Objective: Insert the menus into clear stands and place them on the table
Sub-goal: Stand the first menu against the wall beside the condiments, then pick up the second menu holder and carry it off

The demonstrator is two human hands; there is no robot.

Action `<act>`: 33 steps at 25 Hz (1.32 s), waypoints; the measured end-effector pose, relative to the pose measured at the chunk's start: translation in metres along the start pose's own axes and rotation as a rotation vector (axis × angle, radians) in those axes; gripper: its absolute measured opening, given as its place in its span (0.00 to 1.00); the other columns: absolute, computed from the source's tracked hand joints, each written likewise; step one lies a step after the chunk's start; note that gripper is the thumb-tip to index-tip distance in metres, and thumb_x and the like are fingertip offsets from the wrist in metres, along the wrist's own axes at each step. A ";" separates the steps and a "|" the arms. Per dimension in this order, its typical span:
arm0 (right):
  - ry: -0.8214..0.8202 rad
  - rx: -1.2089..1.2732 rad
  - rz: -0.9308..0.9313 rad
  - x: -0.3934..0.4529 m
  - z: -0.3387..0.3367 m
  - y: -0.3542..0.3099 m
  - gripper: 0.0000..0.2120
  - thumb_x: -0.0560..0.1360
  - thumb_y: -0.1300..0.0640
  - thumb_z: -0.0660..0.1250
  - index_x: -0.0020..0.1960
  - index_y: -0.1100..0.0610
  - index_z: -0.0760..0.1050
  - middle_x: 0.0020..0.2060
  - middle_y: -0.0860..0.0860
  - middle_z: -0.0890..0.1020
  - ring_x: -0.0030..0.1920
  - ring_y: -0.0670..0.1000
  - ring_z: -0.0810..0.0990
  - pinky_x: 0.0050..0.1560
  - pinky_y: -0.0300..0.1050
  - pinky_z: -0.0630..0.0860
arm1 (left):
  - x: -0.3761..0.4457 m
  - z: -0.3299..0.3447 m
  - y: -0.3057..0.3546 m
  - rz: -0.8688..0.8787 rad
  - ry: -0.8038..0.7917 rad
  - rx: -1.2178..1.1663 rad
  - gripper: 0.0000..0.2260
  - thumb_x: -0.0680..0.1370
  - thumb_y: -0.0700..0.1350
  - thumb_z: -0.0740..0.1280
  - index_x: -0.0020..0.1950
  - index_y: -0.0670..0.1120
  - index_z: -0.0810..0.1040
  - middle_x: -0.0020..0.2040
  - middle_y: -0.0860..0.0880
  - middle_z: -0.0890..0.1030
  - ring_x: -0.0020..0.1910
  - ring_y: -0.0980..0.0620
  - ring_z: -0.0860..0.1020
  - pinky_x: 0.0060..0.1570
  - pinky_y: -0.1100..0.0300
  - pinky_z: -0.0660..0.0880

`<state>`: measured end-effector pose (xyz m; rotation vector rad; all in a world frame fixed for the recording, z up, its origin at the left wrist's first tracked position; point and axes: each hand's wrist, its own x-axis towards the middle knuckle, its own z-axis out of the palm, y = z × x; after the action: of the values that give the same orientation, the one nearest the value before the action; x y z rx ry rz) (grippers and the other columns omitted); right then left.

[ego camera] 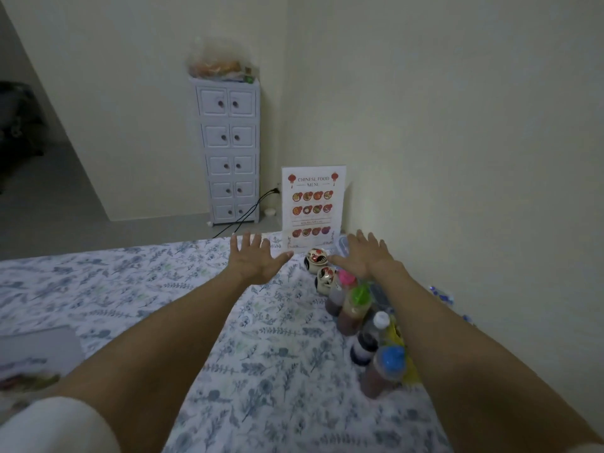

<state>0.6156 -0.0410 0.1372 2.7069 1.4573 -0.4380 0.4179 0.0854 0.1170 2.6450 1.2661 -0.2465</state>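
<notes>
Bench (255, 371) with floral cloth fills the lower view. White drawer cabinet (228, 152) stands on the floor behind it, near the wall corner. Menu in clear stand (312, 207) is upright at the bench's far edge, by the right wall. Both arms reach toward it: left hand (251, 259) and right hand (366, 256), each grip spread flat, holding nothing, just short of the stand. Sauce bottles (353, 305) line up under the right forearm. Two small painted jars (316, 258) sit between the hands.
</notes>
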 end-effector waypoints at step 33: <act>0.092 0.954 -0.240 -0.245 0.193 -0.332 0.28 0.79 0.38 0.57 0.72 0.53 0.65 0.72 0.52 0.71 0.70 0.52 0.70 0.62 0.43 0.67 | -0.361 0.128 -0.314 -0.410 0.274 -0.604 0.36 0.79 0.62 0.54 0.80 0.44 0.47 0.81 0.45 0.48 0.80 0.45 0.44 0.77 0.45 0.44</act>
<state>0.1707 -0.0859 0.0498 3.2142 1.9871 -1.3377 -0.0596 -0.0248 0.0450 1.9396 1.6410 0.3977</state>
